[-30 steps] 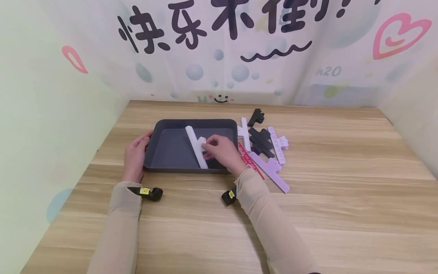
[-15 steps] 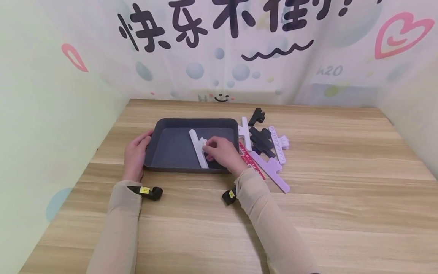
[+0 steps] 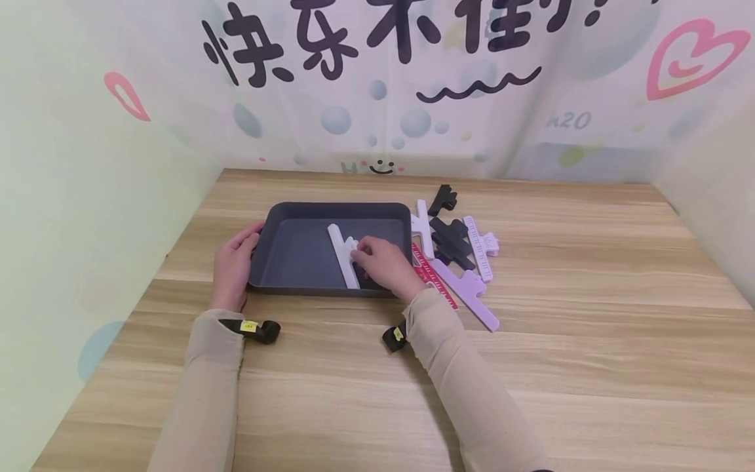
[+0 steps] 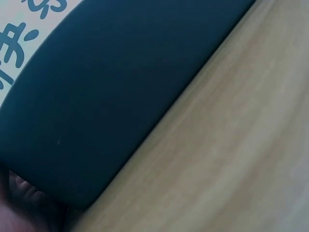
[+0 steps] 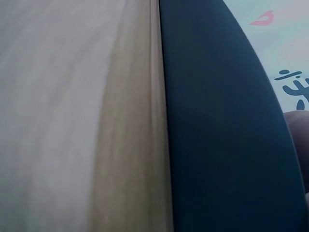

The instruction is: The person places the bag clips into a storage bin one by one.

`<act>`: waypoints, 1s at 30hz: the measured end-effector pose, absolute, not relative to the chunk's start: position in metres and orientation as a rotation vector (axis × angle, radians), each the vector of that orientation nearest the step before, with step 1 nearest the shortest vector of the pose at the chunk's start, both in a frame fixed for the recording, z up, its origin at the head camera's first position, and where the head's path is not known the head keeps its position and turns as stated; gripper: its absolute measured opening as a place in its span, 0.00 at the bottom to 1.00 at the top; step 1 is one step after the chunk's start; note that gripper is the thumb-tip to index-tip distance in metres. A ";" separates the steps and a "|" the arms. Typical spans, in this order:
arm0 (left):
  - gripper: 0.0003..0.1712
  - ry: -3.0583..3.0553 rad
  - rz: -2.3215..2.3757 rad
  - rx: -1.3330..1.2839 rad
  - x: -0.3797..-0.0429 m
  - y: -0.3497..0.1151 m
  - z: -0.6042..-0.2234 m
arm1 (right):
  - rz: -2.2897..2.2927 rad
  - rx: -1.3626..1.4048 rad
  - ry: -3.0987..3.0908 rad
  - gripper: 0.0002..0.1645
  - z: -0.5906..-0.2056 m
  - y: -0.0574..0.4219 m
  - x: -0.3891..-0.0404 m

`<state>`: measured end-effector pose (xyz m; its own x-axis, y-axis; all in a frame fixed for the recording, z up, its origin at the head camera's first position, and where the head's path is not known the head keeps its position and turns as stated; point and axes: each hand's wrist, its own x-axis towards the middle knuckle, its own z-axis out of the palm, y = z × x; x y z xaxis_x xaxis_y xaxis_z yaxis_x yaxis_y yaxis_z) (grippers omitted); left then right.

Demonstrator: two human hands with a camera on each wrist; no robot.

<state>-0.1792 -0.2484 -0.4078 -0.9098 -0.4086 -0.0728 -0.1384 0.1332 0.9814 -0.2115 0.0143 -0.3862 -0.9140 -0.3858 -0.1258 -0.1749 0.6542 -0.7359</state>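
Note:
A dark grey rectangular baking tray [image 3: 301, 255] sits on the wooden table. My left hand [image 3: 232, 269] rests at its left side, fingers and thumb reaching to the outer wall. The fingers' far ends are hidden by the tray. Inside the tray's right half, a long white bag clip [image 3: 342, 255] slants with its lower end by the near wall. My right hand [image 3: 383, 263] reaches over the tray and pinches the clip's handle between thumb and fingers. In both wrist views, the tray wall fills much of the picture, with only a bit of each hand at the edge.
Right of the tray lie several more clips: a white one [image 3: 422, 229], black ones [image 3: 451, 244], a red ruler-marked one [image 3: 435, 283], a plain lilac one [image 3: 466, 292] and a pale ruler-marked one [image 3: 478, 249]. A printed cloth [image 3: 283, 137] hangs behind the table.
The white bag clip's upper end has come down and slightly right inside the tray, with the right hand still pinching its handle. The left hand stays at the tray's side.

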 end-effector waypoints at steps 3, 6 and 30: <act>0.22 -2.200 -1.855 0.544 -0.180 -0.248 -0.407 | -1.096 -0.465 2.614 0.12 -0.385 0.015 -0.211; 0.22 -2.197 -1.861 0.543 -0.180 -0.248 -0.407 | -1.086 -0.467 2.615 0.12 -0.384 0.015 -0.211; 0.22 -2.210 -1.877 0.544 -0.179 -0.249 -0.405 | -1.021 -0.427 2.633 0.19 -0.386 0.013 -0.212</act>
